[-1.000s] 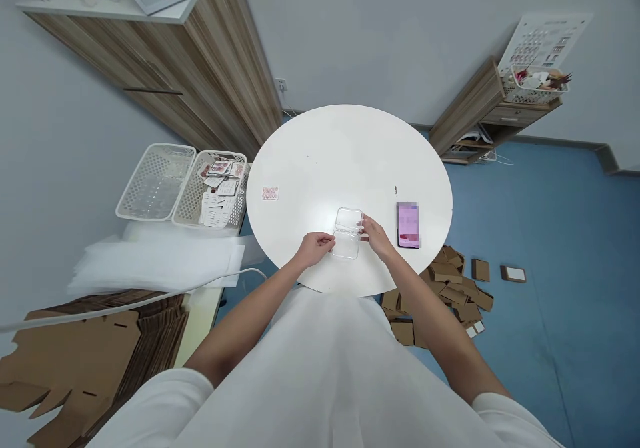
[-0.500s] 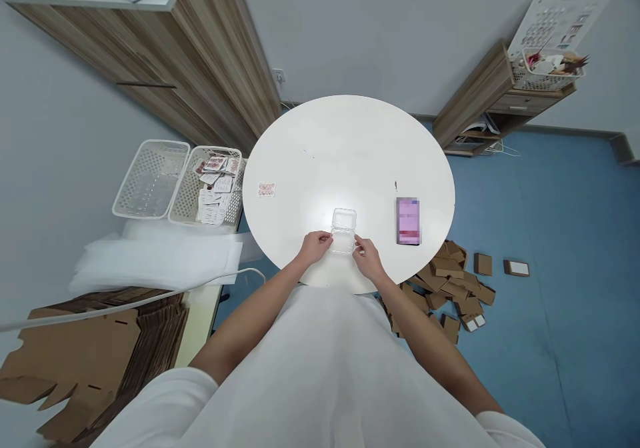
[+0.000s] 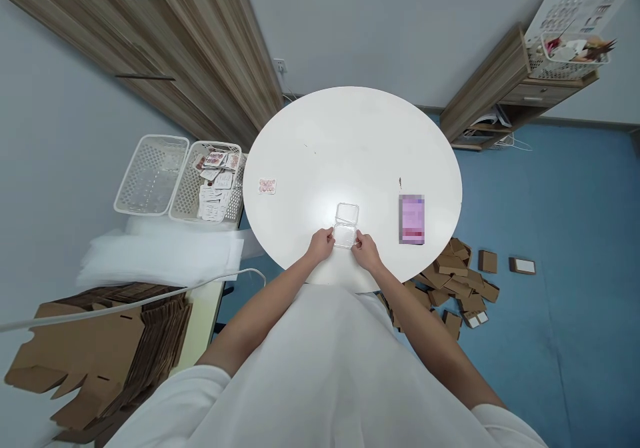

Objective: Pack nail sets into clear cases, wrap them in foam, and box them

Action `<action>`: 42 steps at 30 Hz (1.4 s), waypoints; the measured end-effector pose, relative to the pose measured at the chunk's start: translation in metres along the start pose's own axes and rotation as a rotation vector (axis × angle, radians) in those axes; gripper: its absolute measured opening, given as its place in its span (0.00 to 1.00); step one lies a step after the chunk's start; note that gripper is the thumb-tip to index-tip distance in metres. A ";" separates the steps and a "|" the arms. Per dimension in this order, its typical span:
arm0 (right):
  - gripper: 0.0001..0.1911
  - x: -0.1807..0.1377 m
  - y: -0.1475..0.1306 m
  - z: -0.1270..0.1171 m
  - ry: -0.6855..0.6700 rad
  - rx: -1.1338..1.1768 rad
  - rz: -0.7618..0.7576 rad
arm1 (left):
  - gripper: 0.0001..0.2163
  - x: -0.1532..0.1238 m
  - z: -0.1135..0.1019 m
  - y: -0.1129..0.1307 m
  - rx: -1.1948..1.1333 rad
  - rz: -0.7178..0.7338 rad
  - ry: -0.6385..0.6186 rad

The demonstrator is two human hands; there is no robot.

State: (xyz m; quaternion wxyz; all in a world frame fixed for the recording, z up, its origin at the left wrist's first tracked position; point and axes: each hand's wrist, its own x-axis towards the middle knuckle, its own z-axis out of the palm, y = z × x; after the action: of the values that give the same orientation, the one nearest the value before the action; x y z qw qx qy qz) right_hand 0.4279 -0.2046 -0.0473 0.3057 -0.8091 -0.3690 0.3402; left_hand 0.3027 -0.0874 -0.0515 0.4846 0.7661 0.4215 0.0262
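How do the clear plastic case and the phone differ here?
The clear plastic case is see-through; the phone shows a pixelated pink-purple screen.
The case is open, its lid tipped away from the person; the phone is one flat slab.
The left hand and right hand pinch the case's sides; neither touches the phone.
Both look roughly rectangular.

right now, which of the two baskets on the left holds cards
The right basket, nearer the round table: cards show in it, but none in the left basket.

The left hand (image 3: pixel 321 243) and right hand (image 3: pixel 367 251) hid bits of the clear case (image 3: pixel 344 237) — the phone screen (image 3: pixel 412 219) was blurred past reading.
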 end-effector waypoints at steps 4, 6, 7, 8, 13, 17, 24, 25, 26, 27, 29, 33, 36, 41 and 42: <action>0.13 0.001 0.001 0.003 -0.015 0.003 0.031 | 0.17 -0.001 0.004 -0.004 -0.097 -0.051 0.032; 0.18 -0.001 0.002 0.004 -0.016 0.029 0.041 | 0.19 -0.003 0.005 -0.005 -0.101 -0.044 0.030; 0.20 -0.002 0.002 0.004 -0.014 0.044 0.046 | 0.19 -0.004 0.005 -0.006 -0.087 -0.027 0.026; 0.22 -0.003 0.003 0.005 -0.011 0.058 0.054 | 0.19 -0.005 0.004 -0.007 -0.068 -0.005 0.021; 0.27 -0.008 0.003 0.007 -0.015 0.087 0.092 | 0.19 -0.008 0.004 -0.014 0.010 0.055 -0.002; 0.28 -0.011 -0.002 0.009 0.000 0.097 0.154 | 0.20 -0.007 0.003 -0.018 0.012 0.054 -0.037; 0.31 -0.017 -0.004 0.012 0.108 0.334 0.289 | 0.20 -0.009 -0.011 -0.022 -0.126 0.020 -0.152; 0.31 -0.018 -0.003 0.013 0.122 0.380 0.308 | 0.20 -0.009 -0.013 -0.023 -0.162 0.015 -0.176; 0.31 -0.019 -0.003 0.014 0.135 0.417 0.324 | 0.20 -0.010 -0.015 -0.024 -0.192 0.011 -0.199; 0.31 -0.019 -0.003 0.015 0.147 0.446 0.336 | 0.20 -0.010 -0.017 -0.025 -0.215 0.011 -0.222; 0.32 -0.021 -0.004 0.017 0.170 0.485 0.348 | 0.20 -0.010 -0.020 -0.027 -0.237 0.016 -0.255; 0.31 -0.024 -0.005 0.019 0.194 0.524 0.341 | 0.20 -0.010 -0.023 -0.028 -0.253 0.010 -0.286; 0.31 -0.025 -0.004 0.017 0.170 0.524 0.319 | 0.20 -0.013 -0.023 -0.027 -0.271 -0.005 -0.293; 0.30 -0.024 0.001 0.014 0.101 0.439 0.271 | 0.20 -0.020 -0.019 -0.031 -0.267 -0.015 -0.234; 0.29 -0.024 0.003 0.013 0.094 0.399 0.264 | 0.20 -0.021 -0.020 -0.033 -0.258 -0.018 -0.205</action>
State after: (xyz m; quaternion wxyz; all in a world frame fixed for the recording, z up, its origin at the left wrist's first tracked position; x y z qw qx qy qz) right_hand 0.4066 -0.2222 -0.0491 0.4292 -0.7888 -0.1710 0.4053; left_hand 0.2597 -0.0818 -0.0585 0.6194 0.6924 0.3699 -0.0024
